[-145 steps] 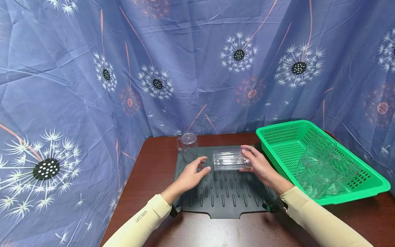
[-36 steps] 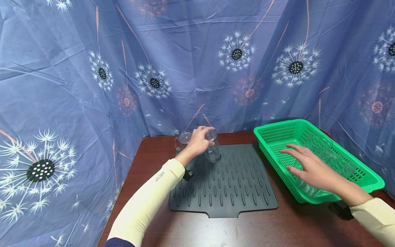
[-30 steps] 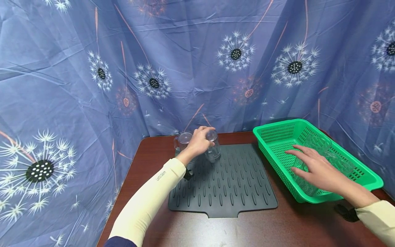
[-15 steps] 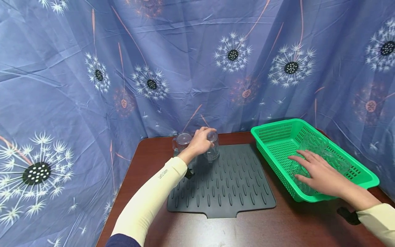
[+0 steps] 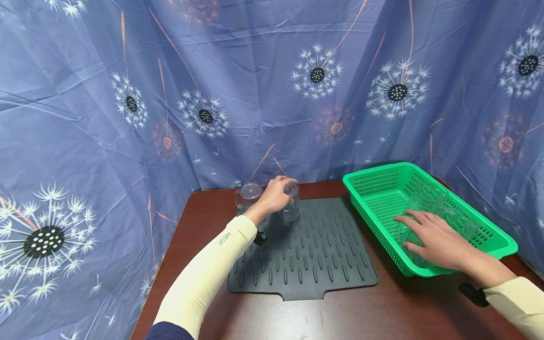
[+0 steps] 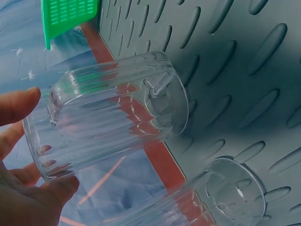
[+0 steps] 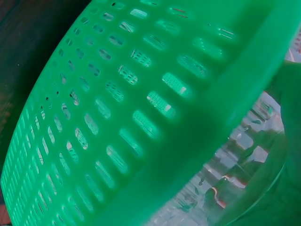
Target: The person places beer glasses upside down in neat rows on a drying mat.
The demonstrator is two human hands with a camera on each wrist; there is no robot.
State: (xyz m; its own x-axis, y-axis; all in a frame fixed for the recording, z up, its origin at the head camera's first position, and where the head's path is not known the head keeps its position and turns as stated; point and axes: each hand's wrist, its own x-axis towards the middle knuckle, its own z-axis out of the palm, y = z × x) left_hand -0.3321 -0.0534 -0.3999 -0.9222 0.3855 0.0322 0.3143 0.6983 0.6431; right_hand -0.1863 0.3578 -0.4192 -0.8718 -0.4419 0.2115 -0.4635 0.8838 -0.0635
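Note:
My left hand (image 5: 278,192) grips the upturned base of a ribbed clear glass mug (image 5: 291,211) that stands mouth down at the back of the dark ridged mat (image 5: 314,257). In the left wrist view my fingers (image 6: 19,104) and thumb lie round this mug (image 6: 108,117). A second upturned glass (image 5: 248,197) stands just left of it, also seen in the left wrist view (image 6: 221,193). My right hand (image 5: 430,233) reaches into the green basket (image 5: 374,171), its fingers spread and resting on clear glasses (image 5: 430,196) lying there. The right wrist view shows the basket wall (image 7: 141,117) and a glass (image 7: 235,183).
The mat lies on a dark brown table (image 5: 382,311), with the basket at its right. A blue dandelion-print cloth (image 5: 272,94) hangs close behind and to the left. The front part of the mat carries nothing.
Earlier both hands held the mug on its side over the mat; now it stands mouth down beside the other glass. In the last second my right hand sank slightly onto the basket's glasses.

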